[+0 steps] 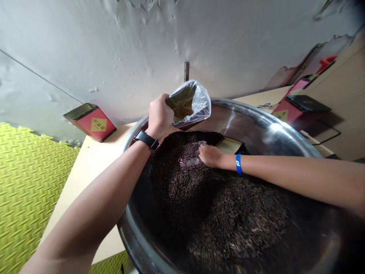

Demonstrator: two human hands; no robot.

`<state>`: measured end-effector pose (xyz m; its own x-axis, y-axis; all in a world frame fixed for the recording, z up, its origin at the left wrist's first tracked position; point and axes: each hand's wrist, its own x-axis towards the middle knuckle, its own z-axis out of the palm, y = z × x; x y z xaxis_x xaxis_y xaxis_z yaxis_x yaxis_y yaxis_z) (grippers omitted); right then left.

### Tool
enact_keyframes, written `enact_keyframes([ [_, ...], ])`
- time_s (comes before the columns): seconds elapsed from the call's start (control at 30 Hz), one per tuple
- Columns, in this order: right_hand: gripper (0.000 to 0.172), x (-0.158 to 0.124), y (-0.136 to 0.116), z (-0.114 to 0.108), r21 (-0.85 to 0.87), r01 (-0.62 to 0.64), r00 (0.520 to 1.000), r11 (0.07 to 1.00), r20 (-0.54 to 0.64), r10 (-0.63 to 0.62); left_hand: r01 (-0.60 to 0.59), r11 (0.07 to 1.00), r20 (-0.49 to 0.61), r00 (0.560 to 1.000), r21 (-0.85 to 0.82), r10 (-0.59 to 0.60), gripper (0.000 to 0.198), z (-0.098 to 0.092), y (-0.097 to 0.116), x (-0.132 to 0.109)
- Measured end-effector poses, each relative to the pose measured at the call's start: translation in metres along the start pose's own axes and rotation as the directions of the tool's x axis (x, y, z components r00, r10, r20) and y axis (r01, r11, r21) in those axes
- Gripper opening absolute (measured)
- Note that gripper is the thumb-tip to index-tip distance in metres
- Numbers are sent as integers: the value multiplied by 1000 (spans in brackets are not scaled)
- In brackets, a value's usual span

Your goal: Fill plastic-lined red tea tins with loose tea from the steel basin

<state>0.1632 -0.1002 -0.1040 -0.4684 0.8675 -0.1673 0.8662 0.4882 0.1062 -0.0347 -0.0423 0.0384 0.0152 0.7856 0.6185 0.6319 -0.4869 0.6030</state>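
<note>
My left hand (160,116), with a black watch on its wrist, grips the rim of a tin (181,107) tilted over the far side of a big metal basin. A clear plastic bag (201,102) lines the tin and flares out of its mouth. Inside the basin, dark loose tea leaves (242,220) lie heaped. My right hand (210,155), a blue band at its wrist, is closed low over the leaves around something clear and shiny (192,162), whose shape I cannot make out. Just behind that hand lies a pale gold rectangular lid (229,147).
The wide metal basin (132,232) stands on a light wooden table (82,167). A red tin (98,123) sits at the table's left; another red tin (296,108) is at the right. Behind rises a peeling wall (137,57). Yellow-green matting (25,182) covers the floor.
</note>
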Motion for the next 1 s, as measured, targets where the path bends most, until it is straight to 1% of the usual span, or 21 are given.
enact_keyframes([
  [0.1,49,12,13,5,-1,-147,988,989,-47,147,15,998,-21,1000,-54,-17,32,-2,-2,2],
  [0.17,53,22,22,9,10,-194,977,981,-83,194,31,998,-35,999,-63,-33,33,-5,-3,4],
  [0.23,55,32,28,13,31,-195,973,980,-118,198,43,999,-58,997,-34,-45,34,-7,-4,5],
  [0.3,56,41,29,18,54,-176,972,983,-149,182,45,999,-79,996,4,-44,35,-9,-4,6],
  [0.43,62,59,13,27,92,-128,968,987,-204,145,18,999,-75,997,45,-14,35,-8,-6,7],
  [0.53,62,72,-6,29,99,-74,968,992,-231,95,-2,999,-89,996,48,6,36,-4,-10,7],
  [0.63,57,83,-26,29,80,-14,968,997,-247,33,-8,1000,-117,993,26,11,36,-2,-14,7],
  [0.77,53,85,-48,27,24,137,958,990,-257,-126,-19,1000,-131,991,24,22,35,-1,-17,8],
  [0.9,46,74,-61,28,-24,316,923,948,-224,-313,-19,999,-127,992,43,24,36,-1,-19,7],
  [1.0,38,66,-64,31,-21,453,876,891,-175,-449,-21,999,-113,993,44,26,38,1,-18,6],
])
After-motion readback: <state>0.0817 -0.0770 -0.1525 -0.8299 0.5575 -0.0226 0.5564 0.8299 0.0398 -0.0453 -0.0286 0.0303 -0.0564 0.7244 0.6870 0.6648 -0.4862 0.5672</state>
